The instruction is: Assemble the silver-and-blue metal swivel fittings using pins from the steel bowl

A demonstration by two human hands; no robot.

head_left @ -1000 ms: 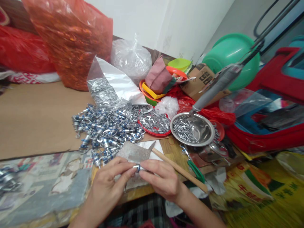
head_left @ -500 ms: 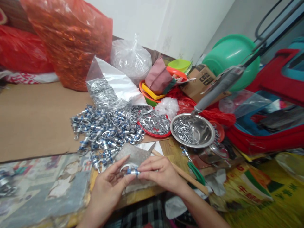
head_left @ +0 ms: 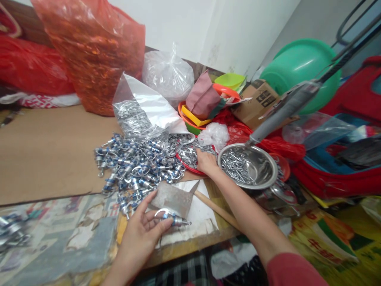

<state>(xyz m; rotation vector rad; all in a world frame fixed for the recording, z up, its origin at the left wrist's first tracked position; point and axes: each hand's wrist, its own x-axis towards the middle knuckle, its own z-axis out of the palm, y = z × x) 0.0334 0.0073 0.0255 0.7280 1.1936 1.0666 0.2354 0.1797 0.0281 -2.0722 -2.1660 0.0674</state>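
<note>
My left hand pinches a small silver part with a blue band and a wire loop between thumb and fingers, just above the table's near edge. My right hand reaches forward into the red dish of small silver pieces, fingers curled down among them; what they hold is hidden. A big heap of finished blue-and-silver parts lies left of the dish. A steel bowl holding metal pins stands right of my right hand.
A cleaver-like blade with wooden handle lies on white paper between my hands. Plastic bags, stacked coloured bowls, a cardboard box and a green basin crowd the back. A grey tool hangs over the steel bowl. Brown cardboard covers the left.
My right hand left the part held by both hands and reached forward to the red dish. My left hand keeps the part alone, now lower and with fingers more spread.
</note>
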